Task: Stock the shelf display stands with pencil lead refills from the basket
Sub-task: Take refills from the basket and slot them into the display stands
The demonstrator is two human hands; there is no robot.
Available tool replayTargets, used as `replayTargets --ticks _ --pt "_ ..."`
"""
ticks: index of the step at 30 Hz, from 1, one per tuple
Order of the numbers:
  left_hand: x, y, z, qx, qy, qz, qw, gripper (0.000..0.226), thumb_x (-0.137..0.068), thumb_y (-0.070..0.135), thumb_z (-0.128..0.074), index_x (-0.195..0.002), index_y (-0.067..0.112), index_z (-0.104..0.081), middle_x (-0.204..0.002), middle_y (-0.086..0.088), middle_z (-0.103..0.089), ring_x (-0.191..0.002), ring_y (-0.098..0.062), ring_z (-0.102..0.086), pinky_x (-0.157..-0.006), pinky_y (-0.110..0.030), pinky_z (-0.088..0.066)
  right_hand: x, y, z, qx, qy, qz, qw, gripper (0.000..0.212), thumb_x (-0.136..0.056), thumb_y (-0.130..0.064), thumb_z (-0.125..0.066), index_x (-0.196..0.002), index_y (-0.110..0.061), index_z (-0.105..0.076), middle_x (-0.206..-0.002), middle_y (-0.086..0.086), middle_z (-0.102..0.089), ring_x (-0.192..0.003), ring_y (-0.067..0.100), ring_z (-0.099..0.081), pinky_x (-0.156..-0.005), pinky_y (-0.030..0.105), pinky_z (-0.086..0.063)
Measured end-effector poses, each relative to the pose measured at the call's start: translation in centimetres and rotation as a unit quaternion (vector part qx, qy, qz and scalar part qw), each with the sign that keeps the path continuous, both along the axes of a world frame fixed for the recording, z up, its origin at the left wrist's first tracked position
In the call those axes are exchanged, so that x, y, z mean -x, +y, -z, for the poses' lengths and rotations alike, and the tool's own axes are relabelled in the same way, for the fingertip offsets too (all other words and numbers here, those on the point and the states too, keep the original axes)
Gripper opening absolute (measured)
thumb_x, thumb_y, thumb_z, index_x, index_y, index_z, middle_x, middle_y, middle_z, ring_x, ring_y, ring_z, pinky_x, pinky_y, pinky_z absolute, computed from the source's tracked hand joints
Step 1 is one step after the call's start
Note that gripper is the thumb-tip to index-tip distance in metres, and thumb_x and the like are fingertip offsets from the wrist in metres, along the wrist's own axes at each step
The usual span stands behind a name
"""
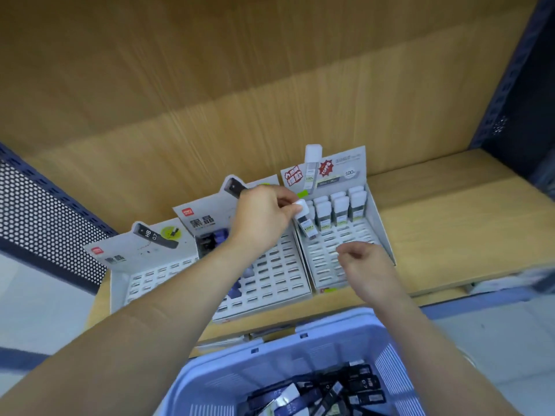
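Three white slotted display stands sit side by side on the wooden shelf: the left stand, the middle stand and the right stand. My left hand pinches a white-capped lead refill by its cap, tilted over the back left slots of the right stand. Several white-capped refills stand upright in that stand's back rows. My right hand hovers over the right stand's front slots with fingers loosely curled and nothing in it. A few dark refills stand in the middle stand.
A light blue plastic basket sits below the shelf edge, holding several dark refill packs. A perforated metal panel bounds the shelf on the left and a dark upright on the right. Bare wood lies right of the stands.
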State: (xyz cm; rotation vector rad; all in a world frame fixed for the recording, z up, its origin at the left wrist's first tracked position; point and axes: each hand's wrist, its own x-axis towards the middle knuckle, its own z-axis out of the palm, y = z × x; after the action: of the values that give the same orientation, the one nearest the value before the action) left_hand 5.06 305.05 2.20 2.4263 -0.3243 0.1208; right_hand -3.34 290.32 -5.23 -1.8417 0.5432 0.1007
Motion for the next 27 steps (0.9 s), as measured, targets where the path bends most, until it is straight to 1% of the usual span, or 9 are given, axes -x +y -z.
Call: replayTargets --ticks 3,5,7,11,14,17,21,25,27 --pt "0.0 -0.5 0.8 -0.058 -0.012 0.022 0.998 0.017 -0.085 0.024 -0.069 -0.099 0.015 -0.074 -0.094 0.001 -0.073 -0.087 -0.013 -0.064 -0.082 -0.022 -0.048 0.5 0.4 0.2 0.114 -0.009 -0.050 0.992 0.036 -0.094 -0.012 -0.051 -0.129 -0.012 -0.060 -0.128 0.007 -0.062 -0.088 0.021 -0.061 -0.076 0.025 -0.043" --pt "-0.1 -0.6 1.0 -0.075 -0.025 0.028 0.996 0.018 -0.086 0.023 -0.067 -0.101 0.015 -0.073 -0.096 0.000 -0.073 -0.089 -0.014 -0.064 -0.082 -0.022 -0.047 0.7 0.6 0.9 0.184 -0.027 -0.077 0.980 0.039 -0.094 -0.011 -0.051 -0.133 -0.011 -0.057 -0.136 0.007 -0.056 -0.106 0.023 -0.058 -0.091 0.028 -0.045" --pt "-0.4 -0.6 1.1 -0.078 -0.034 0.029 0.996 0.018 -0.087 0.022 -0.067 -0.101 0.014 -0.073 -0.096 -0.001 -0.073 -0.090 -0.015 -0.065 -0.082 -0.024 -0.048 0.7 0.6 1.7 0.249 -0.033 -0.093 0.963 0.043 -0.094 -0.012 -0.050 -0.137 -0.011 -0.054 -0.143 0.006 -0.050 -0.128 0.024 -0.044 -0.107 0.029 -0.033" --pt "-0.9 -0.6 1.3 -0.081 -0.047 0.028 0.995 0.020 -0.086 0.021 -0.068 -0.103 0.013 -0.073 -0.098 -0.002 -0.073 -0.092 -0.016 -0.064 -0.082 -0.022 -0.047 0.6 -0.1 2.7 0.336 -0.027 -0.126 0.933 0.050 -0.095 -0.021 -0.050 -0.144 -0.014 -0.046 -0.152 0.008 -0.041 -0.144 0.024 -0.025 -0.119 0.030 -0.016" --pt "-1.1 -0.8 1.5 -0.078 -0.050 0.024 0.995 0.019 -0.085 0.021 -0.068 -0.102 0.013 -0.074 -0.096 -0.003 -0.073 -0.093 -0.017 -0.063 -0.081 -0.020 -0.043 0.7 -0.4 2.6 0.349 0.005 -0.158 0.924 0.058 -0.096 -0.037 -0.056 -0.149 -0.024 -0.037 -0.160 0.005 -0.026 -0.147 0.026 -0.017 -0.120 0.034 -0.018" --pt "-1.3 -0.9 1.8 -0.096 -0.044 0.048 0.993 0.019 -0.086 0.021 -0.068 -0.102 0.014 -0.074 -0.097 -0.003 -0.073 -0.094 -0.019 -0.064 -0.085 -0.027 -0.047 0.5 -0.8 2.3 0.363 0.011 -0.180 0.914 0.064 -0.091 -0.048 -0.060 -0.148 -0.032 -0.037 -0.162 0.004 -0.021 -0.148 0.026 -0.014 -0.120 0.035 -0.020" --pt "-1.3 -1.1 2.4 -0.120 -0.049 0.081 0.988 0.018 -0.088 0.019 -0.065 -0.101 0.010 -0.074 -0.103 -0.007 -0.071 -0.099 -0.023 -0.062 -0.086 -0.033 -0.048 -0.3 -1.7 1.5 0.366 0.034 -0.215 0.905 0.065 -0.090 -0.054 -0.060 -0.147 -0.036 -0.037 -0.163 0.001 -0.015 -0.150 0.022 -0.009 -0.117 0.038 -0.022" --pt "-1.4 -1.3 3.6 -0.166 -0.077 0.106 0.977 0.017 -0.089 0.015 -0.062 -0.086 0.002 -0.072 -0.090 -0.013 -0.065 -0.088 -0.030 -0.058 -0.076 -0.038 -0.048 -0.5 -2.0 1.6 0.379 0.036 -0.235 0.895 0.064 -0.091 -0.057 -0.056 -0.148 -0.036 -0.035 -0.164 0.001 -0.013 -0.151 0.020 -0.009 -0.118 0.039 -0.021" --pt "-1.6 -1.6 3.7 -0.200 -0.076 0.101 0.972 0.018 -0.091 0.015 -0.058 -0.090 0.002 -0.071 -0.095 -0.012 -0.064 -0.091 -0.030 -0.057 -0.077 -0.038 -0.047 -0.4 -2.1 1.9 0.382 0.033 -0.236 0.893 0.064 -0.091 -0.058 -0.055 -0.148 -0.036 -0.035 -0.164 0.001 -0.013 -0.151 0.020 -0.009 -0.119 0.039 -0.021"
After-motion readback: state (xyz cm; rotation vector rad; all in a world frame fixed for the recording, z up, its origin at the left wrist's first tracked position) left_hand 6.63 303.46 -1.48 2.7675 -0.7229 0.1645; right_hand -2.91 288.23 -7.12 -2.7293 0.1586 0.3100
